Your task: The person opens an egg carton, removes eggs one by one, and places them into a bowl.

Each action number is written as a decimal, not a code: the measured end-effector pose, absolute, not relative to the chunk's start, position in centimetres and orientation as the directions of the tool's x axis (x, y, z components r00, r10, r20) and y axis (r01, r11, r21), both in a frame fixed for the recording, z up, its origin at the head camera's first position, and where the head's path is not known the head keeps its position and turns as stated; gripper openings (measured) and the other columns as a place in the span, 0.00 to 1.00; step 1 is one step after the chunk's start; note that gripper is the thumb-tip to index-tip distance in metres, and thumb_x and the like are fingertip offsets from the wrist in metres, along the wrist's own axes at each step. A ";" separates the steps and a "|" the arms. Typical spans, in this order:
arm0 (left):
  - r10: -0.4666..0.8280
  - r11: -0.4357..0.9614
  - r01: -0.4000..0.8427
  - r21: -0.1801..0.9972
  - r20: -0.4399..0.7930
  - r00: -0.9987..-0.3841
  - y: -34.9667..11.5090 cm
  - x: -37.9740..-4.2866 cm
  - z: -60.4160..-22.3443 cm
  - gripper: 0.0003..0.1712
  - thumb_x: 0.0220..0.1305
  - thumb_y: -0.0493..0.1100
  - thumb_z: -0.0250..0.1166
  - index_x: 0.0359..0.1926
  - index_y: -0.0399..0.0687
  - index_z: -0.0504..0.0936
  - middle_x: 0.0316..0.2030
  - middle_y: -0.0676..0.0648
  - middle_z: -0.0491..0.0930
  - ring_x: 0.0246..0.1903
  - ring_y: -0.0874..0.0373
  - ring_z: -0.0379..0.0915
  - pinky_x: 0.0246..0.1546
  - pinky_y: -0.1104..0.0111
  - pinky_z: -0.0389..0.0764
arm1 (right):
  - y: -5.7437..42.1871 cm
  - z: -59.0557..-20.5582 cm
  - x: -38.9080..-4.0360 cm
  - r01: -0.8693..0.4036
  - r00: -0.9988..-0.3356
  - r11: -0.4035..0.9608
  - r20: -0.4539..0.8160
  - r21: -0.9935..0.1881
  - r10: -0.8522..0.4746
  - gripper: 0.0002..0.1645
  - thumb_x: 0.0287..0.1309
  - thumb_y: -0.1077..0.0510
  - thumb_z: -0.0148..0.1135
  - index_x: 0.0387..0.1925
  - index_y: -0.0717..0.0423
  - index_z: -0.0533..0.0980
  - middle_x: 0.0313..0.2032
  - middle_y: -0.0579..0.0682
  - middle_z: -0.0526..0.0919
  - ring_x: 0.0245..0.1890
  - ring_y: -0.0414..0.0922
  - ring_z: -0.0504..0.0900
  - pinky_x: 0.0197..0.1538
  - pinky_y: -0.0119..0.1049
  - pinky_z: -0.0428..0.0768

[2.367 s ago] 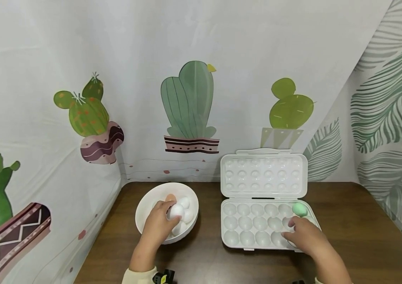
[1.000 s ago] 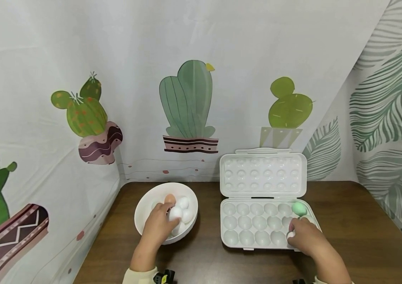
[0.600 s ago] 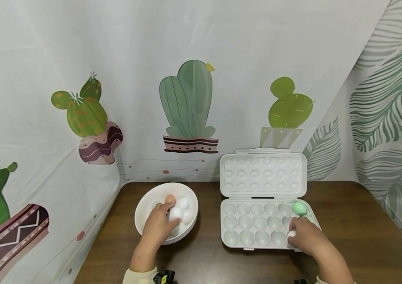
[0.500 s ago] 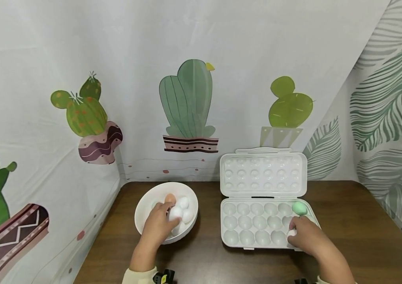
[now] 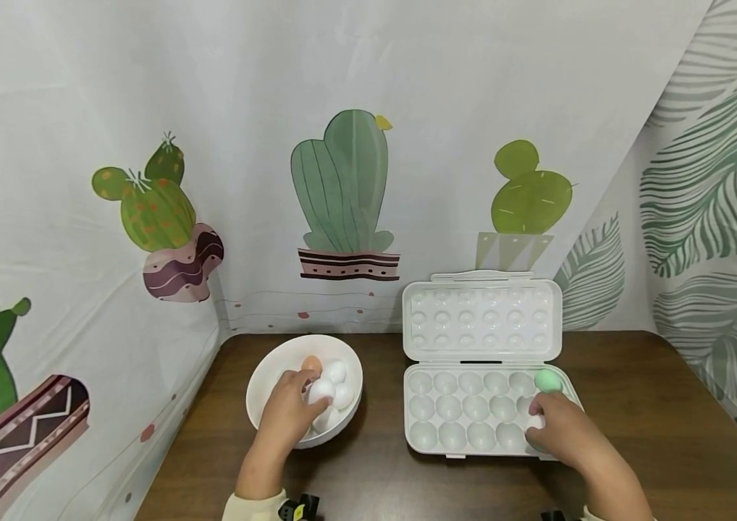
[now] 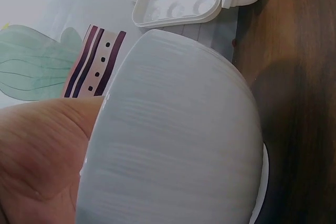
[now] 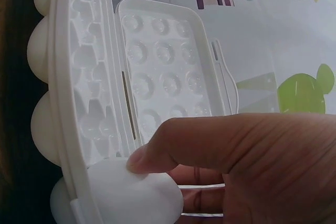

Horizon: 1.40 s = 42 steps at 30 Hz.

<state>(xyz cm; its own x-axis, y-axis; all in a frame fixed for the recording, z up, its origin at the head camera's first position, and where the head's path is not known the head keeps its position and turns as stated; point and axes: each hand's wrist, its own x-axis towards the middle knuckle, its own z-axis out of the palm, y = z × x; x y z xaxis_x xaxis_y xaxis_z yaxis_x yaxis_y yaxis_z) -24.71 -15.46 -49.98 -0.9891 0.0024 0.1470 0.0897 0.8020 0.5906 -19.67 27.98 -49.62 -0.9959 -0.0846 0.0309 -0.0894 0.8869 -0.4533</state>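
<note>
Right hand (image 5: 560,427) pinches egg (image 7: 134,192), thumb on top, at right part of carton (image 5: 452,435), nearer wearer than green egg (image 5: 548,380); long axis unclear. Left hand (image 5: 285,407), well apart, grips second egg (image 5: 321,391) in bowl (image 5: 264,376).

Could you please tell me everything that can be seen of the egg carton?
The egg carton looks like white plastic, with three rows of rounded cups and a dimpled lid. It lies open on the brown table, lid raised toward the printed backdrop. A green egg sits in its far right corner; the right hand holds a white egg at its right end, contact unclear.
</note>
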 end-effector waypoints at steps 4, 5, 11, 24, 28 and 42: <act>-0.004 0.797 0.101 0.595 0.172 -0.985 -15.5 -24.7 -50.0 0.27 0.53 0.44 0.77 0.54 0.39 0.82 0.48 0.39 0.79 0.48 0.45 0.78 0.55 0.51 0.76 | 27.9 -49.4 -19.6 -0.086 -0.996 0.888 0.027 -0.452 -0.083 0.16 0.39 0.60 0.69 0.34 0.59 0.76 0.37 0.54 0.79 0.37 0.48 0.76 0.44 0.47 0.76; -0.008 0.794 0.101 0.599 0.176 -0.984 -15.5 -24.7 -50.0 0.27 0.53 0.44 0.77 0.54 0.39 0.82 0.48 0.39 0.79 0.48 0.45 0.78 0.55 0.51 0.76 | 27.9 -49.4 -19.6 -0.086 -0.996 0.889 0.028 -0.450 -0.082 0.16 0.39 0.60 0.70 0.34 0.59 0.76 0.37 0.54 0.79 0.38 0.48 0.76 0.44 0.47 0.76; -0.025 0.776 0.099 0.622 0.188 -0.982 -15.5 -24.7 -49.8 0.28 0.54 0.44 0.76 0.55 0.39 0.82 0.50 0.39 0.78 0.51 0.44 0.78 0.57 0.52 0.75 | 27.7 -49.2 -19.4 -0.088 -0.996 0.889 0.054 -0.449 -0.071 0.16 0.40 0.60 0.68 0.36 0.59 0.78 0.37 0.53 0.79 0.38 0.49 0.78 0.45 0.48 0.77; -0.047 0.756 0.069 0.651 0.159 -0.986 -15.2 -24.4 -49.1 0.28 0.58 0.44 0.74 0.58 0.40 0.80 0.53 0.40 0.77 0.54 0.44 0.79 0.59 0.51 0.75 | 27.3 -49.2 -19.6 -0.116 -0.990 0.879 0.121 -0.463 -0.067 0.15 0.49 0.61 0.69 0.40 0.62 0.80 0.40 0.55 0.82 0.42 0.53 0.82 0.50 0.54 0.79; -0.049 0.754 0.076 0.653 0.171 -0.984 -15.1 -24.4 -49.0 0.26 0.58 0.45 0.74 0.56 0.40 0.81 0.52 0.41 0.77 0.54 0.45 0.79 0.58 0.52 0.76 | 27.1 -49.0 -19.6 -0.114 -0.992 0.873 0.105 -0.475 -0.072 0.14 0.49 0.62 0.70 0.40 0.62 0.81 0.41 0.56 0.83 0.44 0.53 0.82 0.51 0.54 0.78; -0.039 0.746 0.145 0.650 0.260 -0.965 -14.0 -24.0 -48.9 0.22 0.56 0.43 0.75 0.52 0.44 0.84 0.48 0.44 0.78 0.50 0.48 0.81 0.54 0.53 0.78 | 26.4 -49.4 -19.6 -0.216 -0.969 0.852 0.211 -0.476 -0.128 0.16 0.51 0.63 0.72 0.43 0.58 0.81 0.44 0.52 0.82 0.46 0.51 0.83 0.53 0.52 0.79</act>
